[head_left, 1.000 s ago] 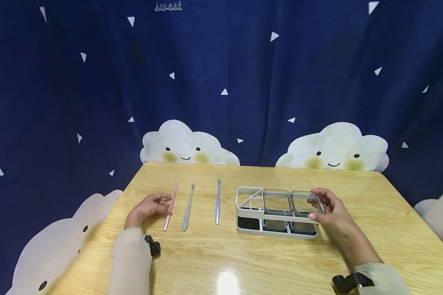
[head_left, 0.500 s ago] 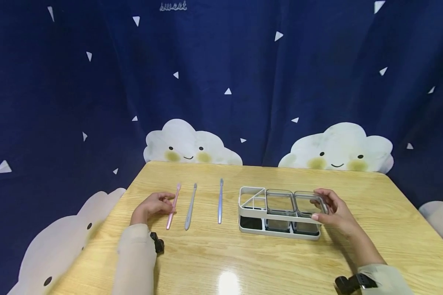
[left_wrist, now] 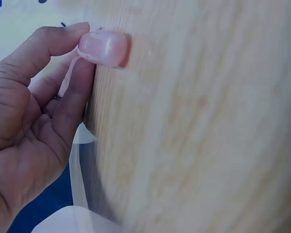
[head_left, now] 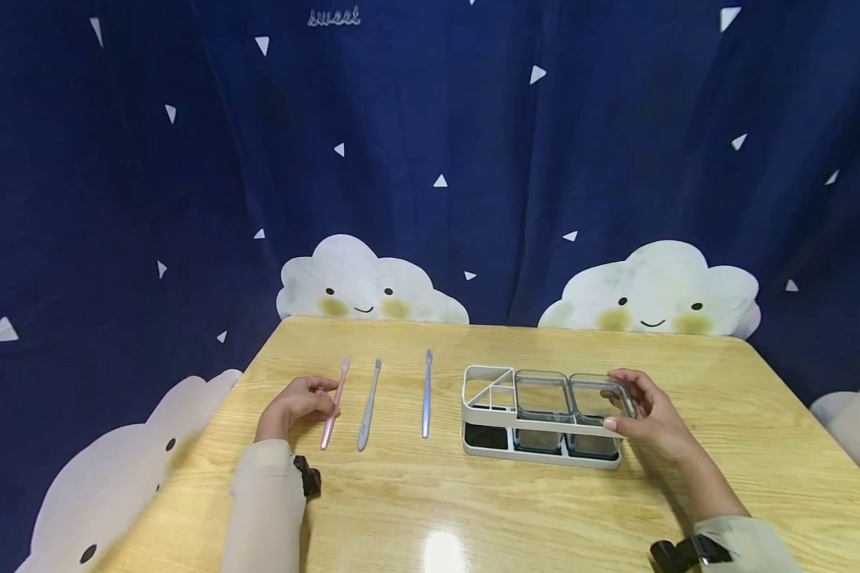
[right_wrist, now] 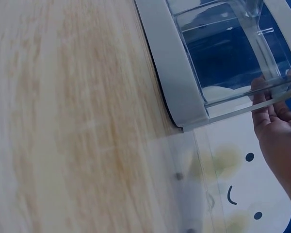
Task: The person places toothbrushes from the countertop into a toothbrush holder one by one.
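In the head view, a pink toothbrush [head_left: 327, 434] lies on the table at the left. My left hand [head_left: 301, 402] pinches it partway along the handle. The left wrist view shows thumb and fingers on the pink handle [left_wrist: 104, 47], its end towards the camera. A grey toothbrush [head_left: 366, 415] and a blue toothbrush [head_left: 426, 402] lie to its right, roughly parallel. Further right stands a white two-tier toothbrush holder [head_left: 489, 415] with a divided section and clear cups [head_left: 542, 414]. My right hand [head_left: 650, 415] grips its right end, with the thumb at the front.
Everything sits on a light wooden table [head_left: 530, 517]. Behind it hangs a dark blue curtain [head_left: 473, 119] with white triangles and cloud shapes. Black wrist cameras are strapped at both sleeves.
My left fingers and thumb have moved slightly right and closed around the pink toothbrush. My right hand stays on the holder. The head view has shifted a little.
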`<state>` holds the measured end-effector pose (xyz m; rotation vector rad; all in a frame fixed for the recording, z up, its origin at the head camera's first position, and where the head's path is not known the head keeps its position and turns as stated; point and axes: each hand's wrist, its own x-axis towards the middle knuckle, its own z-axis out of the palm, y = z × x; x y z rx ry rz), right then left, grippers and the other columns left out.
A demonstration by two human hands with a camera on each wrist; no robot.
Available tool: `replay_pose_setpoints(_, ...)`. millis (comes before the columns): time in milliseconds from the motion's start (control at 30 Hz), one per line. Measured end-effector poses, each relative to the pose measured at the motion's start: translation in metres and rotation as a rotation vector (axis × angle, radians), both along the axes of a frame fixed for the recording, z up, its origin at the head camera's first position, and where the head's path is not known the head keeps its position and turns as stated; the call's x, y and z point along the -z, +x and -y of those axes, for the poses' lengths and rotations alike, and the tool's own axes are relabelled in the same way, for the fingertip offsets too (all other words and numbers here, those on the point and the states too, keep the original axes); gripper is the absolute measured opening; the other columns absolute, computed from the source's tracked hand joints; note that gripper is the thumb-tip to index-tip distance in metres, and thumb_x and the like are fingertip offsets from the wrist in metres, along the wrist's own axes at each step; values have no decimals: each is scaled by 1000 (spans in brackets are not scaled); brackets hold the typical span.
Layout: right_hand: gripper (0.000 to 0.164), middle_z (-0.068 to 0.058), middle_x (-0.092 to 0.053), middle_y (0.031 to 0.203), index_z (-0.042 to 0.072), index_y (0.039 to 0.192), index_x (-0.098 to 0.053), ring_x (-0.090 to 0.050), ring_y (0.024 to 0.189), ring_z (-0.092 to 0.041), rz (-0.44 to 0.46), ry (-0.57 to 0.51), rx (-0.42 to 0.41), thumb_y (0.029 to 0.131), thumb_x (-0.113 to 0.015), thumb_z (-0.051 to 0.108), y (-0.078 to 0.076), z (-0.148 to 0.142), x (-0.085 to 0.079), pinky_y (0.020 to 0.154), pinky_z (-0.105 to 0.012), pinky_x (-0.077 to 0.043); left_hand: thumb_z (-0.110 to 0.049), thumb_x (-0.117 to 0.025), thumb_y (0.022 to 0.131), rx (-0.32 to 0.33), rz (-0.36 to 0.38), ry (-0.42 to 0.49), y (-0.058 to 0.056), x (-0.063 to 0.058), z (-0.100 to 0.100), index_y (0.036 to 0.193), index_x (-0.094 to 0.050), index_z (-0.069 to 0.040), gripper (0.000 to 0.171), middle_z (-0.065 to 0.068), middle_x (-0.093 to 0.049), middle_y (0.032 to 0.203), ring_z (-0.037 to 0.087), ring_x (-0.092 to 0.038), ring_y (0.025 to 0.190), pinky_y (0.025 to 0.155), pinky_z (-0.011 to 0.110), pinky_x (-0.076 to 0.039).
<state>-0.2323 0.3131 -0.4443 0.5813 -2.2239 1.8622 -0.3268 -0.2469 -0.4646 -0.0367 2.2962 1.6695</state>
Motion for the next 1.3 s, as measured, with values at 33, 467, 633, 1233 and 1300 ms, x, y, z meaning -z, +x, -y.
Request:
replay_pose_setpoints(33,64,-15,-53,114,-8,128,-37,-55,103,-13,-2,-1,0,72,-67,-14,0,0,0,90,-17,-41,13,-66,70,-2,-1,-5,0,0,0,126,-48,10,59,13,-59,78,23,-64,72,66,32,-53)
replay_pose_setpoints(467,64,-12,-54,112,-7,128,-38,-55,102,-10,-1,40,36,72,-68,-13,3,1,-3,88,-16,-41,10,-66,67,-27,-14,-29,-2,1,-3,123,-52,9,58,12,-62,76,19,-58,63,59,30,-51)
replay_pose_setpoints(633,63,-12,-53,113,-6,128,-38,-55,103,-11,0,42,39,73,-68,-12,4,1,-4,89,-15,-40,9,-65,69,-24,-23,-16,0,-3,-3,123,-52,10,56,15,-61,84,19,-57,63,59,30,-51)
replay_pose_setpoints(1233,64,-15,-51,115,-7,129,-36,-54,104,-12,23,49,31,73,-68,-11,1,-1,0,89,-17,-41,8,-59,75,-76,-34,161,18,-6,-6,132,-48,3,58,14,-58,90,19,-55,67,59,31,-50)
replay_pose_setpoints(1300,64,-13,-51,115,-6,129,-36,-54,104,-12,27,45,34,73,-68,-10,2,0,0,89,-17,-41,9,-59,75,-74,-45,175,20,-9,-7,132,-47,3,59,13,-59,88,19,-54,65,58,31,-49)
